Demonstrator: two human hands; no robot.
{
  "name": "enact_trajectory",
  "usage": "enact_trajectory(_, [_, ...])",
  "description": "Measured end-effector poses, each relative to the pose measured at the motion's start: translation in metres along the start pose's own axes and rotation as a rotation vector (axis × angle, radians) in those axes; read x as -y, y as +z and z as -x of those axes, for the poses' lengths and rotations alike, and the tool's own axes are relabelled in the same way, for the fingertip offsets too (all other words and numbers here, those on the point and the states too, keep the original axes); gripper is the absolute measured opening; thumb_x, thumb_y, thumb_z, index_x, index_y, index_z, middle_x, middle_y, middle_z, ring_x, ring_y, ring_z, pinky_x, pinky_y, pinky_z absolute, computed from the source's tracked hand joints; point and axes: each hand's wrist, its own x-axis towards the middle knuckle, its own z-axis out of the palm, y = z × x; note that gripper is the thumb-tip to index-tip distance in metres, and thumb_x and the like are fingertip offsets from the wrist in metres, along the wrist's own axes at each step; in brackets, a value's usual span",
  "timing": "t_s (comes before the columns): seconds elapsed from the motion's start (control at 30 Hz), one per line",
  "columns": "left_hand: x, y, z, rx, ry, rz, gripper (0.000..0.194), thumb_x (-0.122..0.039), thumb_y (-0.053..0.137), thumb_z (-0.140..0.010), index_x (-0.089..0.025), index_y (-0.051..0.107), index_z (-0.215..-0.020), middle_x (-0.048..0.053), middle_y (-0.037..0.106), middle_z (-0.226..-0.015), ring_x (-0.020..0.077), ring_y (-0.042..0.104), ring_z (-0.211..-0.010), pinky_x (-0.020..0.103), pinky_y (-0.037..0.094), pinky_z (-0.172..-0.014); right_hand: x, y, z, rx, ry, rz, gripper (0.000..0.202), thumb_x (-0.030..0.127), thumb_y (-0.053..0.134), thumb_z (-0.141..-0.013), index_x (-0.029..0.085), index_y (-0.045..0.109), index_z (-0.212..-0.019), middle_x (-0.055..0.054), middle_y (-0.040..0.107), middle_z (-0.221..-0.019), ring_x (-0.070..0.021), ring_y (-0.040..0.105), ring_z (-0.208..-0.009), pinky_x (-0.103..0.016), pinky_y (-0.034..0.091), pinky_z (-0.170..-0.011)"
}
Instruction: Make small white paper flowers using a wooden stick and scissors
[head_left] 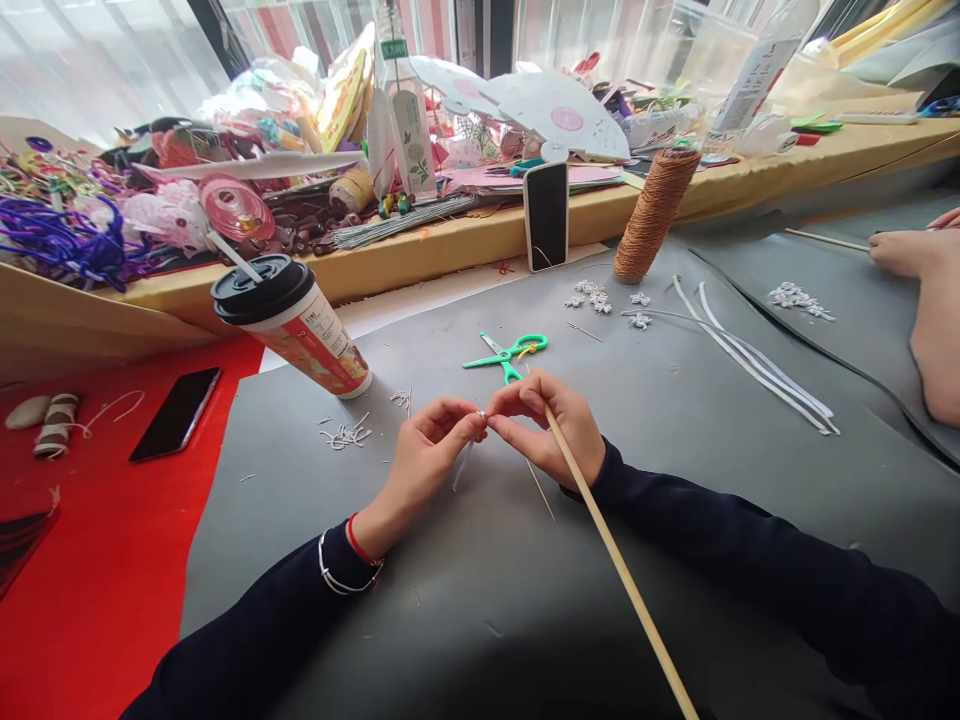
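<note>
My left hand (420,452) is closed in a pinch, thumb against forefinger, on a small piece of white cord (481,413). A pale tail hangs below those fingertips. My right hand (562,432) meets it there, thumb and forefinger at the same white piece. A long wooden stick (619,565) is tucked between the right fingers and slants toward the lower right. Beneath that hand lies a thin skewer (541,490). Green-handled scissors (504,353) lie partly open just beyond my hands. White cord scraps (348,434) are scattered to the left.
A lidded paper cup (304,330) leans left of my hands. Behind stand a phone (547,215) and a brown twine spool (656,215). Small white knotted flowers (592,297) and white cords (757,360) lie right. Another person's hand (934,300) is at the right edge.
</note>
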Motion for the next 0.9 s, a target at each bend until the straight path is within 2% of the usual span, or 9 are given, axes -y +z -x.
enact_trajectory(0.23, [0.002, -0.002, -0.002, -0.018, 0.034, -0.018, 0.011, -0.025, 0.063, -0.072, -0.016, 0.062, -0.078, 0.0, 0.06, -0.065, 0.0114, 0.055, -0.064, 0.027, 0.044, -0.066, 0.0, 0.004, 0.001, -0.021, 0.116, -0.186, 0.039, 0.017, 0.061, -0.071, 0.022, 0.023, -0.065, 0.003, 0.058, -0.07, -0.0124, 0.059, -0.064, -0.034, 0.051, -0.07])
enact_trajectory(0.37, [0.001, 0.0, -0.003, -0.004, 0.007, -0.017, 0.018, -0.026, 0.063, -0.072, -0.017, 0.065, -0.087, 0.0, 0.062, -0.065, 0.011, 0.054, -0.061, 0.027, 0.044, -0.065, -0.002, 0.002, -0.004, 0.047, 0.225, -0.386, 0.044, 0.022, 0.065, -0.068, 0.022, 0.021, -0.065, 0.004, 0.059, -0.07, -0.0121, 0.059, -0.06, -0.032, 0.049, -0.064])
enact_trajectory(0.47, [-0.001, 0.0, -0.003, -0.007, -0.037, 0.012, 0.015, -0.026, 0.064, -0.07, -0.016, 0.066, -0.081, 0.001, 0.062, -0.064, 0.0115, 0.054, -0.062, 0.027, 0.044, -0.066, -0.001, -0.002, -0.007, 0.082, 0.296, -0.424, 0.047, 0.025, 0.067, -0.066, 0.022, 0.02, -0.066, 0.004, 0.059, -0.068, -0.0119, 0.058, -0.06, -0.031, 0.048, -0.063])
enact_trajectory(0.57, [-0.003, -0.002, -0.002, -0.014, -0.084, 0.066, 0.011, -0.024, 0.066, -0.068, -0.016, 0.064, -0.076, 0.0, 0.061, -0.063, 0.0111, 0.054, -0.063, 0.026, 0.044, -0.066, 0.002, -0.004, -0.007, 0.112, 0.31, -0.36, 0.047, 0.027, 0.068, -0.064, 0.022, 0.021, -0.067, 0.003, 0.059, -0.072, -0.0128, 0.06, -0.066, -0.032, 0.049, -0.068])
enact_trajectory(0.67, [-0.004, -0.005, -0.002, -0.01, -0.091, 0.11, 0.011, -0.022, 0.065, -0.069, -0.017, 0.062, -0.078, -0.001, 0.059, -0.063, 0.0098, 0.054, -0.062, 0.025, 0.044, -0.066, 0.004, -0.004, -0.002, 0.176, 0.273, -0.215, 0.042, 0.026, 0.067, -0.065, 0.021, 0.025, -0.068, 0.0, 0.059, -0.081, -0.0137, 0.06, -0.072, -0.032, 0.049, -0.069])
enact_trajectory(0.8, [-0.004, -0.006, -0.002, -0.009, 0.009, 0.063, 0.01, -0.021, 0.062, -0.072, -0.017, 0.059, -0.08, -0.001, 0.058, -0.066, 0.0102, 0.054, -0.062, 0.026, 0.045, -0.066, 0.006, -0.004, 0.004, 0.144, 0.114, 0.063, 0.033, 0.022, 0.06, -0.072, 0.021, 0.027, -0.067, -0.001, 0.059, -0.081, -0.0125, 0.058, -0.068, -0.031, 0.048, -0.067])
enact_trajectory(0.9, [-0.005, -0.007, -0.002, -0.012, 0.059, 0.013, 0.013, -0.021, 0.062, -0.073, -0.017, 0.061, -0.085, 0.0, 0.059, -0.068, 0.0103, 0.054, -0.061, 0.027, 0.045, -0.065, 0.007, -0.005, 0.006, 0.139, 0.054, 0.132, 0.033, 0.02, 0.056, -0.074, 0.021, 0.024, -0.065, -0.001, 0.061, -0.078, -0.0118, 0.057, -0.066, -0.029, 0.047, -0.066])
